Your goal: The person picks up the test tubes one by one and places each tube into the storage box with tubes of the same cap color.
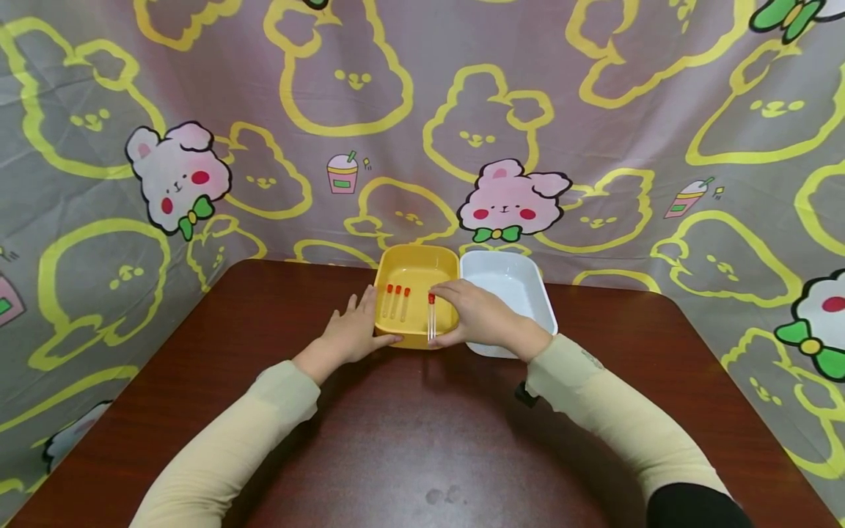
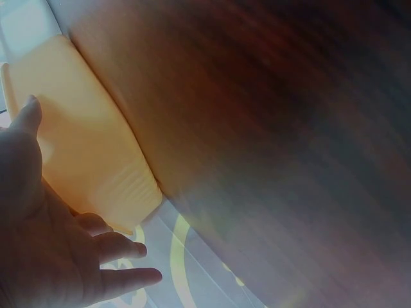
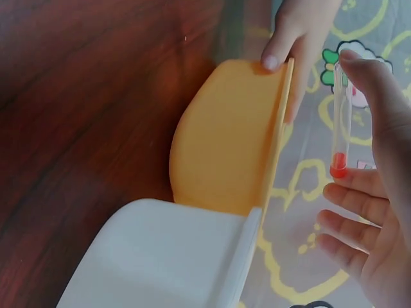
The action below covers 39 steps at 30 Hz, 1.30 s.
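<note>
In the head view a yellow tray (image 1: pixel 414 257) stands at the back of the table, with several clear test tubes (image 1: pixel 394 302) with red caps lying inside its left half. My right hand (image 1: pixel 485 314) holds one more red-capped test tube (image 3: pixel 341 122) lengthwise between thumb and index finger, over the tray's right side. The right wrist view shows that tube above the rim, its red cap at the index fingertip and its other end by the thumb. My left hand (image 1: pixel 351 330) rests against the yellow tray's left front corner, fingers spread and thumb along the front wall.
A white tray (image 1: pixel 543 301) stands directly right of the yellow one, partly covered by the right forearm. Behind the dark wooden table (image 1: pixel 396 440) hangs a patterned curtain (image 1: pixel 422 95). A small black object (image 1: pixel 526 394) shows beneath the right cuff.
</note>
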### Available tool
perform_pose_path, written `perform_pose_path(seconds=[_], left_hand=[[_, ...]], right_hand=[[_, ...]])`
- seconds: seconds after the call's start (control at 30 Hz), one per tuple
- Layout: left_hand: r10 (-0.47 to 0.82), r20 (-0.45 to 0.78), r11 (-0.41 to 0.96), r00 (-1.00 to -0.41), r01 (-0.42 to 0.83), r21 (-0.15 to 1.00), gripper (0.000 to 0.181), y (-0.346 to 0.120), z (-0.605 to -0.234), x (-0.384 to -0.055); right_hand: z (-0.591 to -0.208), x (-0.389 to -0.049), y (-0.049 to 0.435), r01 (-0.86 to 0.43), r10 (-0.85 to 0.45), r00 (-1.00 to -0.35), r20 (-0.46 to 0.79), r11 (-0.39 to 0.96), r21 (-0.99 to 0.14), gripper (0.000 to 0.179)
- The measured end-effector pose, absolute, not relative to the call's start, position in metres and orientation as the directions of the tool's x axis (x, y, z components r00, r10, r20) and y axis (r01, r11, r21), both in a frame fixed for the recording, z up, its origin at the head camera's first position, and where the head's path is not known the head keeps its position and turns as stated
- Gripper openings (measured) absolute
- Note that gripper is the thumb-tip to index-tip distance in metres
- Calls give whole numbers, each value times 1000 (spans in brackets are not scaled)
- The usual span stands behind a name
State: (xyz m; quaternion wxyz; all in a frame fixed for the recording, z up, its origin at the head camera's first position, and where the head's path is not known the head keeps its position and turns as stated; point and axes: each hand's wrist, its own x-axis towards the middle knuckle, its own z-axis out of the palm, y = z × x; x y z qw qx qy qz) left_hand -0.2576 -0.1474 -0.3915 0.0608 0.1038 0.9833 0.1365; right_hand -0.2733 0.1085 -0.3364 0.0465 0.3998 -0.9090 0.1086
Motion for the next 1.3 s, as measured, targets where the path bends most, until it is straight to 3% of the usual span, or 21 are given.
perform_pose_path(seconds=[0.3,0.77,1.3], left_hand=[[220,-89,942,-971,188,279,115,-147,-391,-258],[228,-88,938,-970,195,286,115,-149,-392,-258],[231,-95,938,-968,195,287,115,-149,-392,-260]], right_hand=[[-336,-290,104,-691,-685,-722,96,706,-157,91],[-341,-318,103,-684,-682,-728,69,714,-147,91],[-345,-347,94,-662,-691,-721,-56,710,-241,86]])
